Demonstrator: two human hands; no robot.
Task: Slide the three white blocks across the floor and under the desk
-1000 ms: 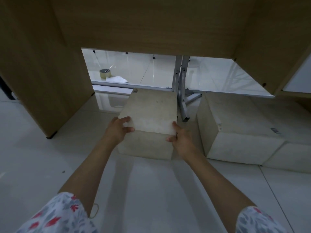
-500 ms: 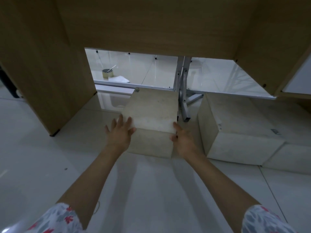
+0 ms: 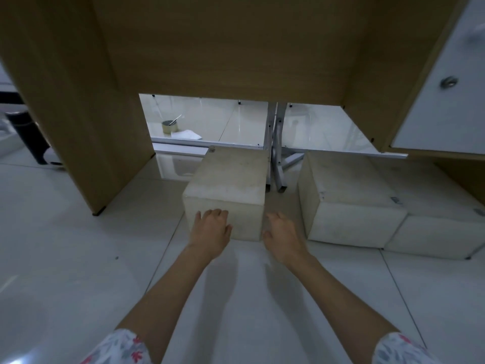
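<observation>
Left hand [image 3: 210, 231]: laid against the near face of the left white block [image 3: 231, 179], fingers seen from behind and only slightly bent, nothing gripped; whether the palm presses flat cannot be told.
Right hand [image 3: 282, 236]: held at the block's near right corner, fingers loosely curled and relaxed, nothing held; contact with the block cannot be made out.
Left white block: set on the tiled floor [image 3: 65, 245] in the desk's knee space, its far end beneath the desk [image 3: 223, 43], its near end about level with the desk's side panel.
Middle white block [image 3: 349, 198]: placed to the right of the first, apart from it, with a grey metal leg [image 3: 278, 164] seen in the gap between them.
Right white block [image 3: 435, 224]: set touching the middle block on its right side, under the white cabinet door [image 3: 446, 88].
Beyond the desk: a small tin with a stick in it [image 3: 169, 126] and a white sheet [image 3: 187, 134] are seen on the floor.
Sleeves: floral fabric [image 3: 123, 348] is seen at both forearms.
</observation>
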